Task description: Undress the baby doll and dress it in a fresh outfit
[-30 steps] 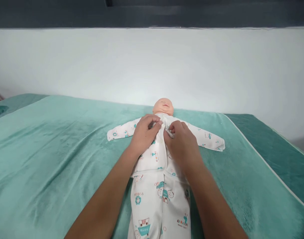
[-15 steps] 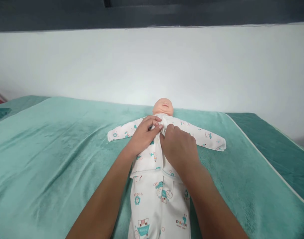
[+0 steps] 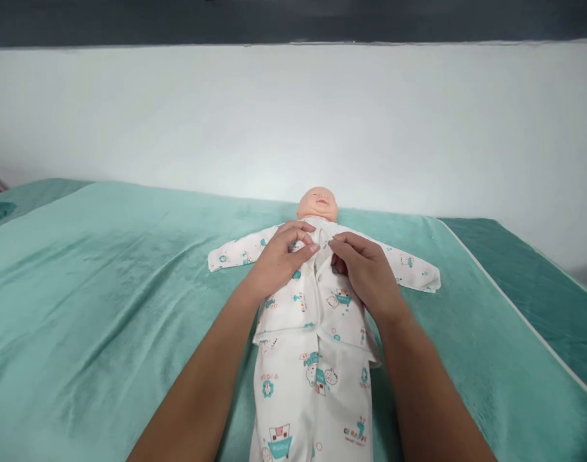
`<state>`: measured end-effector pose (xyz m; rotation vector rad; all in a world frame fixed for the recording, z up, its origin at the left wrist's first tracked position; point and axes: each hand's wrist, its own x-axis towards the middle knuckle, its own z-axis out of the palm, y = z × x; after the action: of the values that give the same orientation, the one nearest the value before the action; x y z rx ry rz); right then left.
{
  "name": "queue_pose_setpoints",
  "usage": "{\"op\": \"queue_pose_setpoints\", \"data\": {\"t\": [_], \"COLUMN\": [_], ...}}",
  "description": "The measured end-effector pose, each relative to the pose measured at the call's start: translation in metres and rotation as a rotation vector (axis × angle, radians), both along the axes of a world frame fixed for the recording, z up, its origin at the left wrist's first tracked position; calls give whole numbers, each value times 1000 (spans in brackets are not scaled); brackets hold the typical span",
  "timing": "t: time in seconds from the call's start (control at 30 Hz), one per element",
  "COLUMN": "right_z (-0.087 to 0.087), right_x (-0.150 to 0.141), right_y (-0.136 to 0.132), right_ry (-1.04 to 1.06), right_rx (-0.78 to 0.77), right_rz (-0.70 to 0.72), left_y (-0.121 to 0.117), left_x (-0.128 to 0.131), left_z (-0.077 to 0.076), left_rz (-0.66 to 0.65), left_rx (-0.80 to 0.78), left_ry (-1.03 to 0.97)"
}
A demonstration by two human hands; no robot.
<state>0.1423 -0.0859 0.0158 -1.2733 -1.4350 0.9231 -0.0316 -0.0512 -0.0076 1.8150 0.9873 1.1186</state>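
Right hand (image 3: 363,266), in the head view, has eased outward, exposing the front opening (image 3: 317,300) of the white, printed fabric shirt (image 3: 293,314) on the pink, bald doll (image 3: 317,204); its fingertips bunch, grip unclear. Left hand (image 3: 280,262) curls at the opening's edge, hold also unclear.

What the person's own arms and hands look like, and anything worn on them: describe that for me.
The left hand and right hand are bare, with no gloves; no ring, watch or bracelet shows. The left forearm and right forearm are uncovered as far as the view reaches, without visible sleeves or markings.
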Motion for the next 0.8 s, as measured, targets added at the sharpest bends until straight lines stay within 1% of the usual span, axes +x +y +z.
{"op": "queue_pose_setpoints", "data": {"t": [0.1,0.3,0.47,0.67,0.8], "right_z": [-3,-5,-7,-7,-8], "right_x": [-4,-6,-6,-3,-4], "right_y": [-1,-1,-1,0,1], "right_ry": [39,-21,-26,-50,14], "right_rx": [15,5,13,60,36], "right_rz": [7,-19,-51,-37,-58], "left_y": [-1,-6,-7,-5,-5], "left_x": [1,4,4,4,5], "left_z": [0,5,5,3,2], "left_rz": [-1,-26,-39,-30,-27], "left_rx": [1,15,20,62,84], "left_ry": [-7,-80,-59,-6,23]}}
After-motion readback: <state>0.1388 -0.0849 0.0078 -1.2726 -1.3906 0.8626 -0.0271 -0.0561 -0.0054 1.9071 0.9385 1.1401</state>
